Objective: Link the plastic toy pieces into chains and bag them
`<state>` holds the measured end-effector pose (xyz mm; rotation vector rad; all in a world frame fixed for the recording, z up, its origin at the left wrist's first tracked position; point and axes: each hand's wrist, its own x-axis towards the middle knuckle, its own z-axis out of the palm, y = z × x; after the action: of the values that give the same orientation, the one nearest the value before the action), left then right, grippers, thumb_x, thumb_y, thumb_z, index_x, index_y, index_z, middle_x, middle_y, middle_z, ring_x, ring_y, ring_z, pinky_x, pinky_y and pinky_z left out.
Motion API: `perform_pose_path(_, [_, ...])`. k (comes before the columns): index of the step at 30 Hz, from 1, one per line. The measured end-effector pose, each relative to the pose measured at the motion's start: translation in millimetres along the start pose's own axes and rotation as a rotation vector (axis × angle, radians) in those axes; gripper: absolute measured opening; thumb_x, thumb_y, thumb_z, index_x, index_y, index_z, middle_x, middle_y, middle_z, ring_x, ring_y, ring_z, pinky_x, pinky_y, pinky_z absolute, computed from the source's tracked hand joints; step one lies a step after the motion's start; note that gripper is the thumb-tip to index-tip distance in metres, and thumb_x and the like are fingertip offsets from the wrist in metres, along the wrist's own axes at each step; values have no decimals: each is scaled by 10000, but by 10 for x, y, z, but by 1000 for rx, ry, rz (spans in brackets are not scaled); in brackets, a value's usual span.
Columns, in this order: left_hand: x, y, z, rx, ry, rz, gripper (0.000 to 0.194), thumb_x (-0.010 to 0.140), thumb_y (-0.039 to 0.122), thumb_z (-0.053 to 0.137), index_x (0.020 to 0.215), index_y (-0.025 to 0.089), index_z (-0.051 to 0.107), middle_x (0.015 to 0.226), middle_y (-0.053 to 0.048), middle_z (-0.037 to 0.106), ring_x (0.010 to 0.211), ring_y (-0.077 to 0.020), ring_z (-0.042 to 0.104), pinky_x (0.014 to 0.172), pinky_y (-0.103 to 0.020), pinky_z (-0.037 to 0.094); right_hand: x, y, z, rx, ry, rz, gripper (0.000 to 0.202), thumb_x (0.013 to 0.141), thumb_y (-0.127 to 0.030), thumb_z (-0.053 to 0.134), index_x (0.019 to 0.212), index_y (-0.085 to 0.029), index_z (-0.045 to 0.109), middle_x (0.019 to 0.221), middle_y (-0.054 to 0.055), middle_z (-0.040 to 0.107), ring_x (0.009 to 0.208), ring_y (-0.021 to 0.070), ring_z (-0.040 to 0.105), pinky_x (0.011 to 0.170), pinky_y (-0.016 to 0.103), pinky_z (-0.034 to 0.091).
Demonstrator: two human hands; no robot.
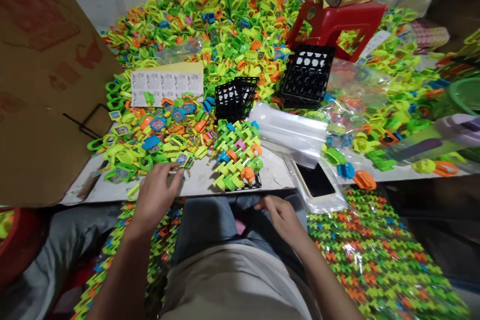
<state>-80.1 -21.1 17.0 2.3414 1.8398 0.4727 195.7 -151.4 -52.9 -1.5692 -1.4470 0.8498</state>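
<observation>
My left hand [158, 187] lies at the table's front edge, thumb and forefinger apart, fingertips against the loose plastic pieces. Closest to them is a small toy watch [182, 160] with a printed face. My right hand [279, 214] is over my lap, below the table edge, its fingers curled; what they hold, if anything, is hidden. Between the hands, a black grid tray [258, 181] carries rows of green, yellow, orange and blue plastic pieces [237, 157]. A sheet of printed labels [165, 86] rests on the pile behind my left hand.
Heaped toy watches [225, 35] cover the table's back. More black trays [309, 75] lean near a red stool [337, 22]. Clear plastic bags [288, 130] and a phone [315, 178] lie right. A cardboard box [48, 85] stands left; a bottle [438, 137] lies far right.
</observation>
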Motion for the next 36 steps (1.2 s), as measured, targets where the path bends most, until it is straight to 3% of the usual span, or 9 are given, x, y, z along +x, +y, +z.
perform_pose_path(4, [62, -296, 171, 112, 42, -83, 380, 854, 454, 482, 1094, 186, 606, 1027, -107, 586, 1012, -288, 529, 881, -384, 402, -119, 39, 169, 33, -118, 52, 597, 957, -473, 251, 721, -191, 721, 696, 70, 686, 660, 202, 629, 668, 312, 471])
perform_pose_path(8, [213, -207, 373, 175, 68, -72, 512, 801, 493, 562, 1221, 200, 550, 1132, -131, 538, 1070, -324, 481, 888, -411, 388, -162, -61, 384, 74, -309, 44, 506, 963, -436, 261, 1025, -168, 685, 737, 58, 684, 666, 190, 634, 664, 298, 484])
perform_pose_path(11, [303, -136, 436, 152, 94, -72, 461, 826, 454, 542, 1203, 189, 553, 1190, -131, 545, 1077, -323, 483, 881, -408, 381, -197, -173, 464, 68, -432, 31, 434, 971, -370, 278, 1176, -181, 611, 717, 30, 686, 670, 169, 643, 684, 277, 486])
perform_pose_path(19, [447, -308, 492, -20, 35, -85, 403, 816, 422, 552, 1159, 210, 559, 1179, -81, 616, 1072, -300, 535, 900, -414, 369, -231, -171, 459, 91, -422, -123, 322, 938, -321, 411, 1033, -208, 697, 1004, 41, 723, 896, 179, 672, 814, 271, 479])
perform_pose_path(25, [565, -355, 520, -311, 4, -140, 456, 678, 374, 660, 1088, 191, 579, 1019, -50, 641, 878, -213, 579, 774, -307, 442, -205, -214, 442, 69, -423, -120, 304, 935, -322, 436, 1014, -214, 709, 988, 30, 727, 915, 174, 665, 830, 264, 478])
perform_pose_path(29, [553, -268, 418, -358, 73, -97, 455, 680, 347, 628, 1093, 166, 571, 1004, -65, 610, 891, -207, 562, 780, -304, 446, -217, -243, 469, 44, -428, -141, 296, 939, -302, 429, 999, -214, 706, 968, 27, 730, 887, 173, 667, 809, 272, 484])
perform_pose_path(32, [413, -160, 194, -326, 158, -42, 433, 725, 387, 600, 1103, 175, 575, 1055, -73, 594, 907, -212, 553, 809, -325, 444, -230, -271, 464, 34, -386, -163, 282, 937, -273, 431, 974, -207, 703, 940, 27, 732, 864, 165, 668, 785, 263, 490])
perform_pose_path(34, [241, -66, 3, -317, 181, -47, 422, 746, 432, 597, 1102, 205, 583, 1057, -60, 594, 872, -206, 555, 789, -329, 450, -232, -307, 434, 26, -298, -192, 270, 935, -249, 429, 1009, -196, 683, 966, 39, 725, 876, 158, 664, 787, 253, 491])
perform_pose_path(36, [28, 60, -170, -368, 99, -53, 422, 754, 477, 600, 1101, 238, 585, 1023, -42, 604, 824, -193, 561, 733, -311, 462, -224, -356, 385, -9, -153, -235, 278, 935, -230, 420, 1111, -178, 629, 997, 62, 709, 881, 156, 655, 785, 252, 490])
